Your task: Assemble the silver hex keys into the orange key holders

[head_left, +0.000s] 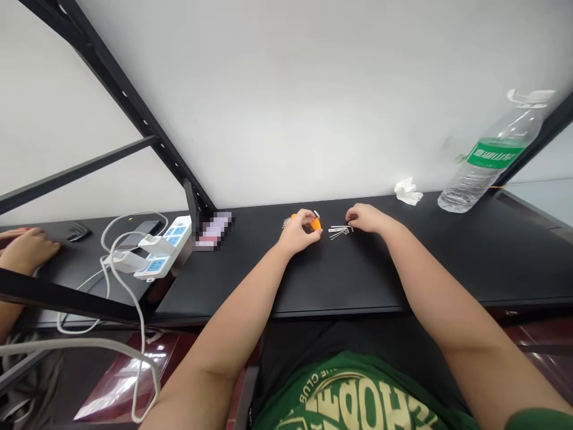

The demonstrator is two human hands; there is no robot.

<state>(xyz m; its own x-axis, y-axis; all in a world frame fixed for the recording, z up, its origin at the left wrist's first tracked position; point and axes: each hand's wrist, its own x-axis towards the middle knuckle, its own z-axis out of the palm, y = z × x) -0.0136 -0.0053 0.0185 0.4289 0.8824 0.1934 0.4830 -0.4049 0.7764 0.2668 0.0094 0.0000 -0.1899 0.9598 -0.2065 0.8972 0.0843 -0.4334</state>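
Left hand (297, 233): grip clasps one orange holder (316, 224). Right hand (364, 218) beside several bent metal keys (341, 230), too bunched to count; its grip, cannot tell.

A shared workroom or office, by the black desks (474, 263), metal frame (142, 119), power strip (173, 240) and co-worker (27, 251).

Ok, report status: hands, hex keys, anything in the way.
Left hand holding orange hex-key holder. Right hand at loose hex keys, grip unclear. Plastic bottle, crumpled tissue off right, apart from hands.
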